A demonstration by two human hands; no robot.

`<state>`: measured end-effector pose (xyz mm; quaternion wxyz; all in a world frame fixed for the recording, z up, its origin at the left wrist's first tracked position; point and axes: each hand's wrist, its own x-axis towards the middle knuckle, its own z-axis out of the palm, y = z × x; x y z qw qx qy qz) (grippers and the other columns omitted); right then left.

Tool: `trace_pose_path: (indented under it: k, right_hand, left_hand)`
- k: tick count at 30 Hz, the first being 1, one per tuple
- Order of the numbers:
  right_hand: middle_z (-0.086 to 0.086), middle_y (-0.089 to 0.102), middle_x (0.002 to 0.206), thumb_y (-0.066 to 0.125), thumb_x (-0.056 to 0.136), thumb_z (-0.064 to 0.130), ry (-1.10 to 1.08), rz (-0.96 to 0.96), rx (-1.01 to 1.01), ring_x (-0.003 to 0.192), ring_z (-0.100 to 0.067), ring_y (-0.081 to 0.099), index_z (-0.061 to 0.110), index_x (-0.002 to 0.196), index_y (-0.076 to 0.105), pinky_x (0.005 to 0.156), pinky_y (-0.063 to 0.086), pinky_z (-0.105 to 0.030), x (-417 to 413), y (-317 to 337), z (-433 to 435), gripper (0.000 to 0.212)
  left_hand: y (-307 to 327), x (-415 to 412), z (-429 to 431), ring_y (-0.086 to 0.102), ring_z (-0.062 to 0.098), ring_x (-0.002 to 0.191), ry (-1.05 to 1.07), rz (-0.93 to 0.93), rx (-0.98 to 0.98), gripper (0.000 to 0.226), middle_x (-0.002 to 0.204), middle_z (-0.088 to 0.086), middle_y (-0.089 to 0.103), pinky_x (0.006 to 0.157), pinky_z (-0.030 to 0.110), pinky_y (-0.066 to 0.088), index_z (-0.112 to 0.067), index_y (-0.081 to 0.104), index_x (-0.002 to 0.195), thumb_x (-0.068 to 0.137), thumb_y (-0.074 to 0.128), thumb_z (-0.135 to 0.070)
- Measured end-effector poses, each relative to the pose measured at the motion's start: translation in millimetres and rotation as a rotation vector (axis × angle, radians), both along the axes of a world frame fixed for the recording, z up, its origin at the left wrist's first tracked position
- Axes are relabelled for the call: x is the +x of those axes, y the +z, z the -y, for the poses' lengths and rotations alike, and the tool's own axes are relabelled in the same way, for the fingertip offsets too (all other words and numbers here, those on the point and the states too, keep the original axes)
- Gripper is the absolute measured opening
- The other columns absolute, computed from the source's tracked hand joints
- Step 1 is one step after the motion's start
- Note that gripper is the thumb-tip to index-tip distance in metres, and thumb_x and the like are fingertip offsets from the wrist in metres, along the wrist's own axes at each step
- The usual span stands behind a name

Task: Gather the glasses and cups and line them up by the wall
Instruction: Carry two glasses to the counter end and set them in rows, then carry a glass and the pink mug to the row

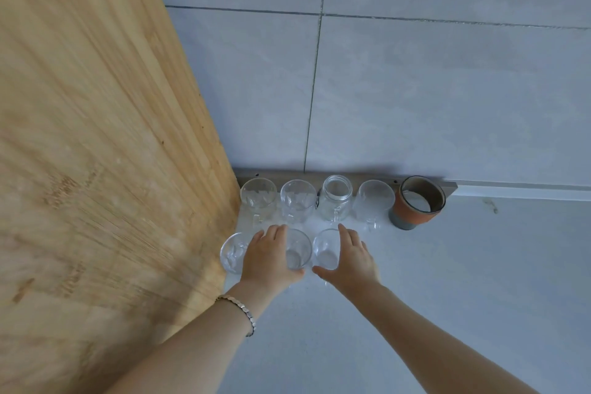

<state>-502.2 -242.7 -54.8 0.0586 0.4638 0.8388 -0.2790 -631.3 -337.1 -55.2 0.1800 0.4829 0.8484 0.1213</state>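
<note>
Against the tiled wall stands a row: a clear glass, a second clear glass, a glass jar with a handle, another clear glass and an orange-and-grey cup. In front of it stand three more clear glasses. My left hand wraps the middle front glass from its left, thumb under its near side. My right hand grips the right front glass from its right. The left front glass stands untouched beside the wooden panel.
A tall wooden panel fills the left side and meets the wall at the corner. The white countertop stretches to the right of the cups. A metal strip runs along the foot of the wall. My left wrist wears a bracelet.
</note>
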Motion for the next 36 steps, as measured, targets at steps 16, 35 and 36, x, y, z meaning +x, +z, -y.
trace_pose_path:
  k: [16, 35, 36]
  right_hand:
    - [0.003, 0.06, 0.127, 0.054, 0.09, 0.037, -0.084, 0.211, -0.242, 0.122, -0.016, 0.051, 0.02, 0.131, 0.048, 0.099, 0.041, -0.029, 189.1, 47.6, -32.1, 0.045]
    - [-0.003, 0.057, 0.114, 0.046, 0.093, 0.029, -0.734, 0.393, -0.14, 0.106, -0.027, 0.054, 0.013, 0.113, 0.059, 0.079, 0.05, -0.032, 781.0, 127.3, -7.2, 0.029]
    - [-0.002, 0.054, 0.106, 0.047, 0.093, 0.029, -0.767, 0.387, -0.139, 0.097, -0.025, 0.052, 0.015, 0.108, 0.059, 0.067, 0.046, -0.027, 805.4, 130.5, -6.6, 0.024]
  left_hand:
    - [50.8, 144.3, -52.3, 0.058, 0.026, 0.108, -0.368, 0.024, -0.138, 0.029, 0.117, 0.004, 0.061, 0.089, 0.03, 0.044, -0.014, 0.058, 0.11, 0.09, 0.044, -0.03]
    - [102.4, 683.5, -180.9, 0.059, 0.025, 0.106, -0.911, 0.051, -0.203, 0.013, 0.117, 0.004, 0.063, 0.09, 0.028, 0.046, -0.021, 0.058, 0.094, 0.088, 0.048, -0.025]
    - [103.4, 708.5, -185.5, 0.06, 0.025, 0.109, -0.914, 0.062, -0.198, 0.014, 0.118, 0.004, 0.064, 0.091, 0.029, 0.046, -0.021, 0.059, 0.095, 0.087, 0.048, -0.025]
